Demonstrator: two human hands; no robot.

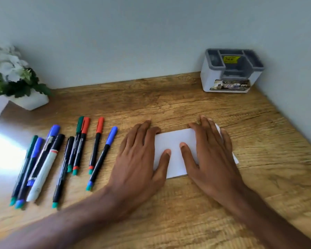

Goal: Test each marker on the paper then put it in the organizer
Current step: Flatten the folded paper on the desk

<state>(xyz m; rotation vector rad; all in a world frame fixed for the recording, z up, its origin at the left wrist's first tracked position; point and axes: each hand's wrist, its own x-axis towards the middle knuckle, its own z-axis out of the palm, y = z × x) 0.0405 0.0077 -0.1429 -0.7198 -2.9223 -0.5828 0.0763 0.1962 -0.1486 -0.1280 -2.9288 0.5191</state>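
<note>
A small white paper (174, 141) lies on the wooden desk (169, 101) in the middle. My left hand (140, 157) rests flat on its left edge, fingers straight. Flat on the right part of the paper lies my right hand (208, 151), fingers spread. Several capped markers lie in a row to the left: a blue-capped one (102, 157) nearest the paper, a red-capped one (96, 143), a red and a green one side by side (79, 144), black ones, and a thick white marker (43, 171). The grey and white organizer (232, 72) stands at the back right, its compartments holding no markers.
A white pot with white flowers and green leaves (16, 79) stands at the back left. Walls close the desk at the back and the right. Bright glare falls on the desk's left edge.
</note>
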